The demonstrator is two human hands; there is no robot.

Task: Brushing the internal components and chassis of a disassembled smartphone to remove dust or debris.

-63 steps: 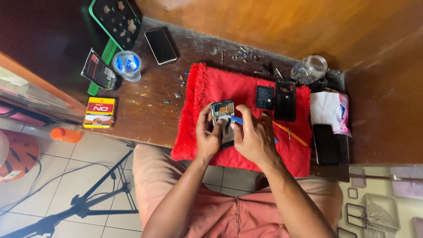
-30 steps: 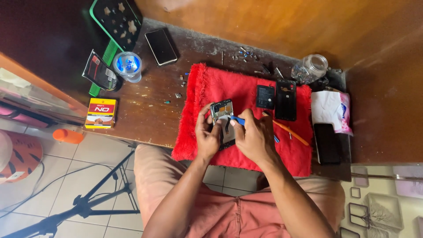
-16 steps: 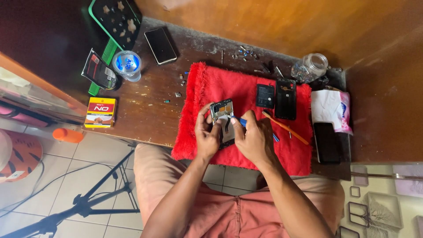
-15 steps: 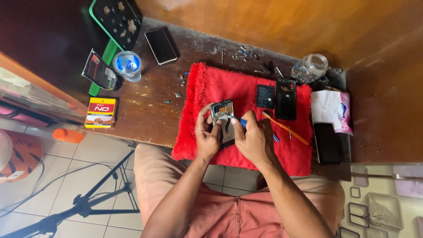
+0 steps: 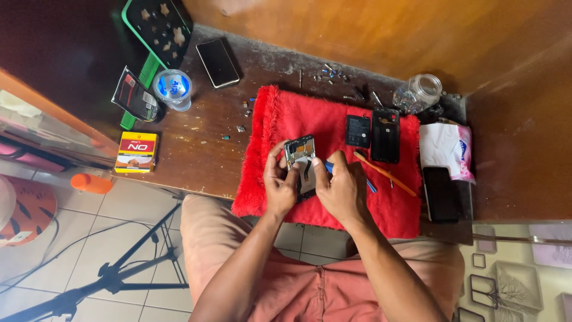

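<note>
1. Both forearms reach forward from the lap over the edge of a worn wooden table (image 5: 190,155), wrists bent inward so the hands meet over a red fleecy cloth (image 5: 310,125)
2. The left hand (image 5: 280,185) is clamped on the side of an opened phone frame (image 5: 300,156), thumb on its edge; the frame sits tilted just above the cloth's middle
3. The right hand (image 5: 342,191) has its fingers closed on a blue-handled tool (image 5: 369,185), pressed to the frame
4. On the cloth lie a battery (image 5: 358,131), a black back cover (image 5: 386,135) and an orange stick (image 5: 384,173); tiled floor lies below
</note>
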